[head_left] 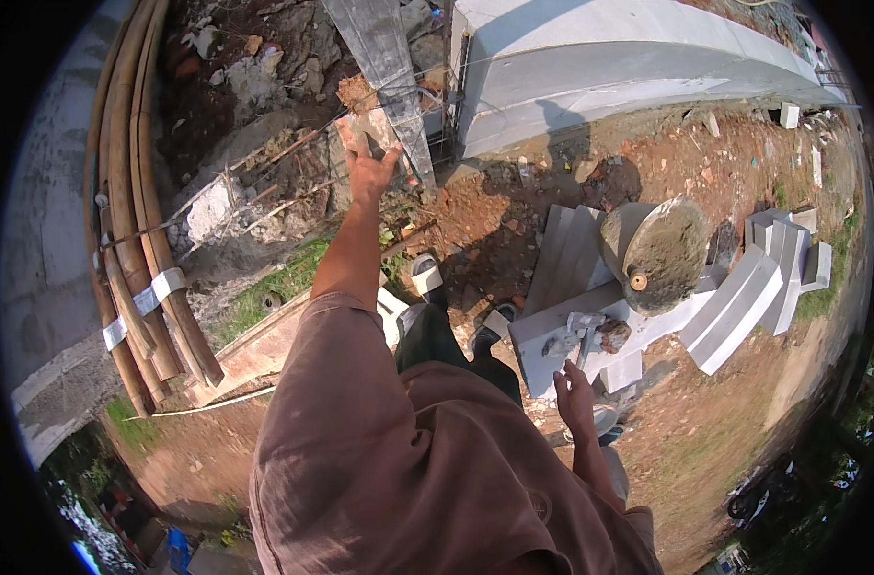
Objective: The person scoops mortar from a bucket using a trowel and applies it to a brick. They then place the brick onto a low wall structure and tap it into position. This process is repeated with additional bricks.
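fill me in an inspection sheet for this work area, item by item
Surface: reddish-brown earth, uneven, with grass patches.
Job's things: a reddish, grey-smeared brick at the left hand; a handled tool over a pale slab, near the right hand.
Clutter: rubble; loose pale blocks beside a dirt-crusted round container.
Hands: left against the brick, thumb and fingers spread; right at the tool's handle; firmness of either grip unclear.
Cables: no power cable made out.
Surroundings: bamboo poles left; white wall ahead.
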The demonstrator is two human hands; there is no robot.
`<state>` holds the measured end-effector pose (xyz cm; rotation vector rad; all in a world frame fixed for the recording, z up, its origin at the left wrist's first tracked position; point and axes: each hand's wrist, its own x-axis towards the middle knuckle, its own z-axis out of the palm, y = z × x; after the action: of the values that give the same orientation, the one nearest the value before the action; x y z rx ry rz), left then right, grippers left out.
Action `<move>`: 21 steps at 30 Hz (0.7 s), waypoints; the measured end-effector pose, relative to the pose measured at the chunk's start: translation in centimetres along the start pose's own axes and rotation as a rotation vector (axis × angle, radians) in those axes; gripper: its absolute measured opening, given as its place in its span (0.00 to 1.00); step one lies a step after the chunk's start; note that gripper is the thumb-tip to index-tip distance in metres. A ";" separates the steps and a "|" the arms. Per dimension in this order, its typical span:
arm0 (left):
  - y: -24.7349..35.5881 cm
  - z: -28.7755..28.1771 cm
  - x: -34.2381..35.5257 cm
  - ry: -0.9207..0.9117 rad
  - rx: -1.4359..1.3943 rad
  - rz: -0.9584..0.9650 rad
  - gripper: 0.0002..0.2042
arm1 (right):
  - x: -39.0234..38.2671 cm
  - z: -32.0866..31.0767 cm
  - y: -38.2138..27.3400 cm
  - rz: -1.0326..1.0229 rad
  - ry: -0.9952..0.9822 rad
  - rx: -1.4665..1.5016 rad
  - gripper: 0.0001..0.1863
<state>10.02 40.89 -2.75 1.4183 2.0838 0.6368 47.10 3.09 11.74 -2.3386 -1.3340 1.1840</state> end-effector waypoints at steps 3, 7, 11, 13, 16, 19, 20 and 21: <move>-0.8 0.4 0.6 -0.016 0.062 0.051 0.46 | -0.4 1.4 1.0 0.027 -0.051 0.020 0.23; -0.5 0.5 1.2 -0.108 0.166 -0.044 0.47 | 0.1 2.7 0.4 0.017 -0.107 0.176 0.23; -0.4 0.8 1.3 -0.173 0.244 -0.142 0.48 | 1.2 1.1 -1.7 -0.022 -0.131 0.138 0.24; 0.7 -0.2 1.3 -0.270 0.225 -0.236 0.48 | 1.6 0.4 -2.1 -0.023 -0.120 0.126 0.24; 1.3 -0.5 0.7 -0.168 0.257 -0.197 0.47 | 1.9 -0.4 -1.8 -0.019 -0.132 0.058 0.24; 2.8 -1.3 0.4 -0.224 0.250 -0.240 0.45 | 2.3 -0.7 -1.5 -0.002 -0.131 0.030 0.24; 3.1 -1.4 0.4 -0.248 0.237 -0.263 0.44 | 2.4 -0.8 -1.7 0.006 -0.131 0.012 0.25; 3.0 -1.7 0.4 -0.267 0.199 -0.296 0.44 | 2.6 -0.8 -1.8 -0.007 -0.134 0.018 0.25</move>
<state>10.86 42.14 0.41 1.1862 2.1234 0.1165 47.20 6.35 11.83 -2.2759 -1.3657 1.3658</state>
